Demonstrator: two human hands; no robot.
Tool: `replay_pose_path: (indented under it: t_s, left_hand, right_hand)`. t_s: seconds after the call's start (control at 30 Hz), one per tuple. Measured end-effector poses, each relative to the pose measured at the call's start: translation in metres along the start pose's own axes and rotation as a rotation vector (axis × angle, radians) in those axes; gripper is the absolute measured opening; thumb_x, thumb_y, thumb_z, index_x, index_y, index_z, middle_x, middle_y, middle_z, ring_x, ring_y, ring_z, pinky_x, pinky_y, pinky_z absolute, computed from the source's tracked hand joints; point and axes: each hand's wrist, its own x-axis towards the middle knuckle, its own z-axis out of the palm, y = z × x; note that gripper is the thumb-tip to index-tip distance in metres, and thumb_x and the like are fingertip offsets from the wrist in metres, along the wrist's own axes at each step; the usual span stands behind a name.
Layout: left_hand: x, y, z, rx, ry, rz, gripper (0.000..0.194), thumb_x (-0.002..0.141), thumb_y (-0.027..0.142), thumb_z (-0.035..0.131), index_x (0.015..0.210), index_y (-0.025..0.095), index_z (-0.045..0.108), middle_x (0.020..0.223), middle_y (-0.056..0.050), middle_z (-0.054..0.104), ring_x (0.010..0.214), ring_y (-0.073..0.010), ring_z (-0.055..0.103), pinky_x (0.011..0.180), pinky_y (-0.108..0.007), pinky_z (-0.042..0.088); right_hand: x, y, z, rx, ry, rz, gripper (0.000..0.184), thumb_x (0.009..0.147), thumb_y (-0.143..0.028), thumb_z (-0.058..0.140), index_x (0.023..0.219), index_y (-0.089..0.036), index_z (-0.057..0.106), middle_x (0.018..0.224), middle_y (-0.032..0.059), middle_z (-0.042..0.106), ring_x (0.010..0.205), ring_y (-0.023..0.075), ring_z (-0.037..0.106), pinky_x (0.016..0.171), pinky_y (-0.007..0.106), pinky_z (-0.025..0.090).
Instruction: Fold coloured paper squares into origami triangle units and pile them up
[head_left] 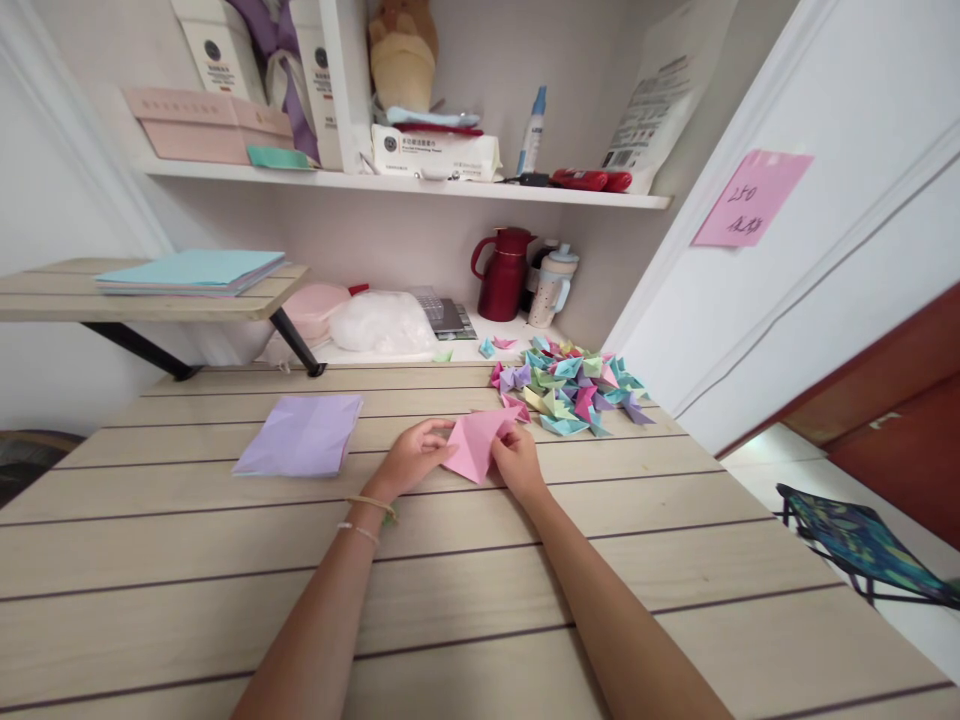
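Note:
Between my two hands is a pink sheet of folding paper [474,448], creased and partly folded, held just above the wooden tabletop. My left hand [417,456] pinches its left edge, thumb and fingers closed on it. On the other side, my right hand [517,458] grips the right edge, its fingers curled and partly hidden. A heap of small folded paper pieces [574,385] in many colours lies just beyond my right hand. To the left of my left hand rests a stack of purple paper [300,436].
A raised wooden shelf [45,290] on black legs holds a stack of light blue paper [191,270] at the left. Behind the table stand a dark red jug [507,275], a pale bottle [553,287] and a white plastic bag [382,322]. A folding stool [870,540] is at the right.

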Motion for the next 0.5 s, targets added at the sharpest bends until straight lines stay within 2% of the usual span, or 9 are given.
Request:
replay_pose_path:
  t_s: [0.07, 0.17, 0.23, 0.3, 0.37, 0.43, 0.5]
  left_hand:
    - [0.0012, -0.0006, 0.0007, 0.003, 0.008, 0.0, 0.038, 0.066, 0.033, 0.066, 0.098, 0.013, 0.061, 0.076, -0.007, 0.067, 0.071, -0.0171, 0.061, 0.067, -0.028, 0.047]
    - [0.002, -0.0012, 0.0024, 0.011, -0.027, 0.017, 0.025, 0.069, 0.035, 0.063, 0.08, 0.013, 0.065, 0.076, -0.006, 0.067, 0.069, -0.0168, 0.06, 0.065, -0.027, 0.045]
    - [0.0014, -0.0018, 0.0033, 0.017, -0.065, 0.031, 0.023, 0.071, 0.035, 0.06, 0.072, 0.013, 0.065, 0.072, -0.005, 0.065, 0.066, -0.0156, 0.059, 0.063, -0.026, 0.044]
    - [0.0003, -0.0027, 0.0038, 0.024, -0.098, 0.034, 0.023, 0.072, 0.035, 0.059, 0.068, 0.014, 0.064, 0.067, -0.003, 0.064, 0.064, -0.0147, 0.058, 0.062, -0.025, 0.044]
    - [-0.0006, -0.0035, 0.0039, 0.035, -0.114, 0.033, 0.021, 0.071, 0.034, 0.059, 0.067, 0.014, 0.064, 0.066, -0.003, 0.064, 0.063, -0.0145, 0.058, 0.062, -0.024, 0.043]
    - [-0.0009, -0.0038, 0.0041, 0.041, -0.114, 0.031, 0.02, 0.071, 0.033, 0.06, 0.067, 0.014, 0.065, 0.066, -0.002, 0.064, 0.063, -0.0147, 0.058, 0.061, -0.024, 0.043]
    - [-0.0007, -0.0037, 0.0044, 0.022, -0.117, 0.028, 0.018, 0.071, 0.032, 0.059, 0.069, 0.014, 0.065, 0.066, -0.003, 0.064, 0.063, -0.0149, 0.059, 0.063, -0.025, 0.044]
  right_hand:
    - [0.0001, -0.0012, -0.0004, 0.012, -0.05, -0.026, 0.017, 0.062, -0.012, 0.048, 0.064, -0.018, 0.064, 0.075, 0.0029, 0.065, 0.071, 0.0183, 0.057, 0.061, 0.028, 0.045]
    - [-0.0004, -0.0032, 0.0002, -0.006, -0.124, -0.087, 0.027, 0.056, -0.007, 0.048, 0.071, -0.019, 0.068, 0.087, 0.0033, 0.066, 0.084, 0.0209, 0.058, 0.073, 0.031, 0.045]
    - [-0.0009, -0.0038, 0.0012, -0.033, -0.1, -0.05, 0.024, 0.057, -0.008, 0.049, 0.068, -0.018, 0.068, 0.078, 0.0036, 0.066, 0.077, 0.0214, 0.059, 0.069, 0.032, 0.046]
    - [-0.0012, -0.0039, 0.0019, -0.04, -0.059, 0.022, 0.018, 0.059, -0.011, 0.052, 0.066, -0.016, 0.068, 0.067, 0.0031, 0.065, 0.067, 0.0209, 0.059, 0.061, 0.031, 0.046]
    - [-0.001, -0.0042, 0.0016, -0.026, -0.044, 0.056, 0.017, 0.06, -0.014, 0.056, 0.072, -0.015, 0.069, 0.068, 0.0031, 0.066, 0.066, 0.021, 0.059, 0.06, 0.031, 0.046]
    - [-0.0007, -0.0053, -0.0002, -0.01, -0.06, 0.035, 0.021, 0.06, -0.016, 0.059, 0.079, -0.016, 0.069, 0.073, 0.0041, 0.067, 0.068, 0.0215, 0.06, 0.062, 0.032, 0.047]
    - [-0.0003, -0.0067, -0.0027, -0.008, -0.116, -0.046, 0.019, 0.061, -0.017, 0.062, 0.078, -0.017, 0.07, 0.076, 0.0057, 0.067, 0.073, 0.0225, 0.06, 0.067, 0.034, 0.047]
